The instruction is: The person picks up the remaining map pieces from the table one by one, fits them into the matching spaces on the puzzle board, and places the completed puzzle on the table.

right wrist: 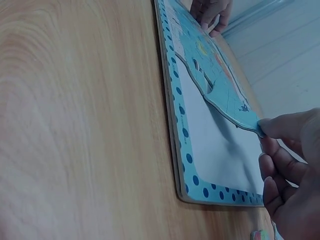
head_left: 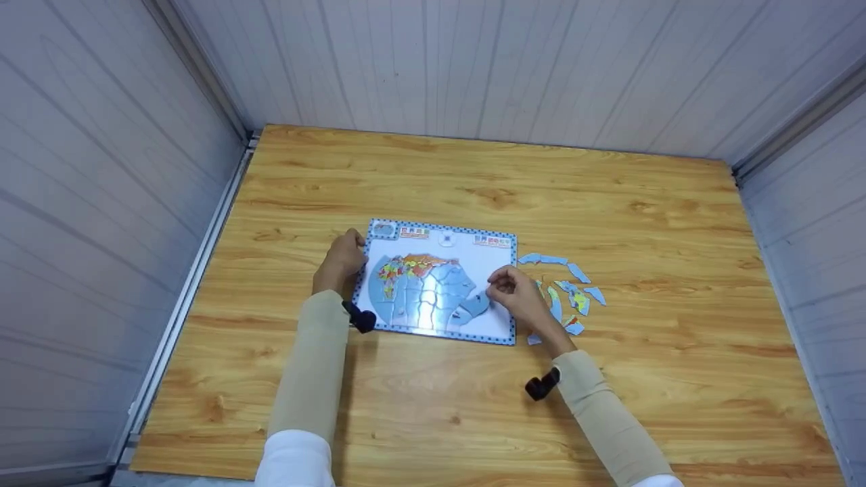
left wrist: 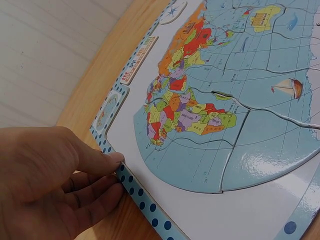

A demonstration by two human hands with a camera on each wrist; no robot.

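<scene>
A world-map jigsaw board (head_left: 476,254) with a blue dotted border lies on the wooden table. Joined map pieces (left wrist: 195,165) cover its left and middle. At the board's left edge, my left hand (head_left: 340,262) grips the border, thumb on top and the other fingers curled against the side. My right hand (head_left: 519,295) is over the right part of the board, pinching the corner of a blue puzzle piece (right wrist: 232,106) between thumb and finger. That piece is tilted, its held end raised above the white base and its other end close against the joined pieces.
Several loose puzzle pieces (head_left: 579,299) lie on the table right of the board, some partly hidden beneath my right arm. A long blue strip piece (head_left: 543,259) is by the board's upper right. Pale panel walls (head_left: 446,67) stand around the wooden table (head_left: 676,270).
</scene>
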